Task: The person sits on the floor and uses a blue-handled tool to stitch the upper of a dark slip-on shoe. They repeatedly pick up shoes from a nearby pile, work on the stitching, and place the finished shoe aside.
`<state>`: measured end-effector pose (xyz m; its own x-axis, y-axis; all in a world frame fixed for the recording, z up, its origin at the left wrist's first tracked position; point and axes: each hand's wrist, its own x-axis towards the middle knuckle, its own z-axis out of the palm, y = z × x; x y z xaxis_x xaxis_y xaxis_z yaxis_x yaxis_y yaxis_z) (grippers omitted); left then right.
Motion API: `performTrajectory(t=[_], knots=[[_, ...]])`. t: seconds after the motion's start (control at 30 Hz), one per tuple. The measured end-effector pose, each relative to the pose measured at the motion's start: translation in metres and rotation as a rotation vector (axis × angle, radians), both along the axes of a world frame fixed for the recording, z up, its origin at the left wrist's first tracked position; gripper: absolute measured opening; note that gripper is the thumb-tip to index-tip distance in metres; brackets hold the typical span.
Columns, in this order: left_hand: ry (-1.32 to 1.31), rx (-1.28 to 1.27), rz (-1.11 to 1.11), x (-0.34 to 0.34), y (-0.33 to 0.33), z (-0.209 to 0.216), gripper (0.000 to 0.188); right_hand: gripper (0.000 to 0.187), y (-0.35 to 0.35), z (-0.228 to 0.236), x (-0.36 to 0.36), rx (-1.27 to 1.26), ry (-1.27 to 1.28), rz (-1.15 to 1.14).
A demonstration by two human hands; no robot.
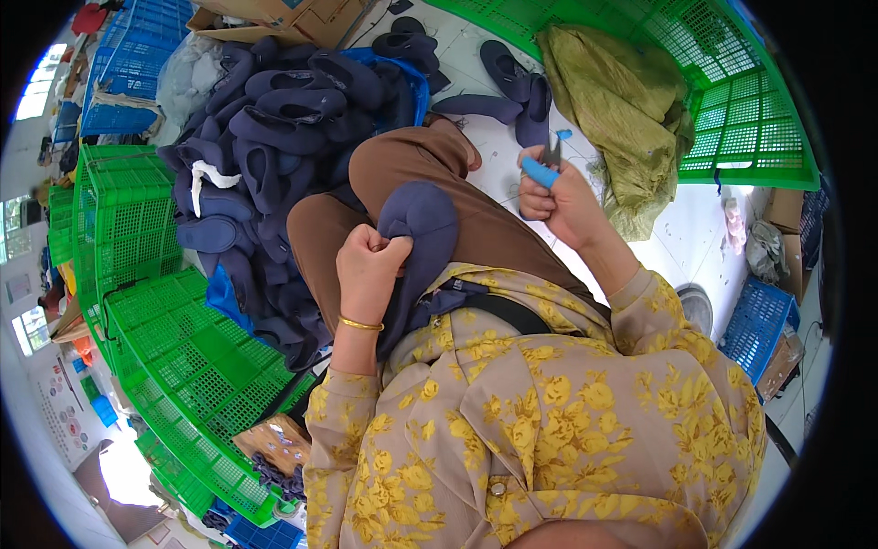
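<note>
A navy blue fabric shoe [422, 220] lies over my lap, its rounded end toward the far side. My left hand [364, 274] is closed on its edge, thumb and fingers pinched together. Held up to the right, apart from the shoe, my right hand [569, 209] is closed round small metal snips [552, 149]; their blades stick out past the fingers, and the handle is mostly hidden. A blue cover [540, 172] wraps one digit of that hand. Left of my knees rises a big heap of similar navy shoes [291, 105].
Green plastic crates [206, 384] stand on the left, and another green crate [754, 137] is at the far right. A crumpled olive sack [617, 101] lies beside it. Several loose navy shoes [503, 73] rest on the white floor ahead. A cardboard box [315, 23] sits behind the heap.
</note>
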<state>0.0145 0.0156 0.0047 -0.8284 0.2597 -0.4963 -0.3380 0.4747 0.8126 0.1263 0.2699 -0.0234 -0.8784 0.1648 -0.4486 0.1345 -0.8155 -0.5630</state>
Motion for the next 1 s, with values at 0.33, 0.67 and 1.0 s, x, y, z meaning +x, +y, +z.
performTrajectory(t=[0.33,0.67,1.0], knots=[[0.217,-0.081,-0.084,0.009,0.000,0.000,0.026,0.026,0.032,0.111,0.022,0.198,0.644,0.057],[0.257,0.004,-0.254,0.021,-0.006,0.028,0.023,0.044,-0.058,0.139,0.004,0.239,1.294,0.856],[0.028,0.295,-0.237,0.027,-0.030,0.035,0.006,0.046,-0.078,0.044,-0.033,1.520,0.472,0.600]])
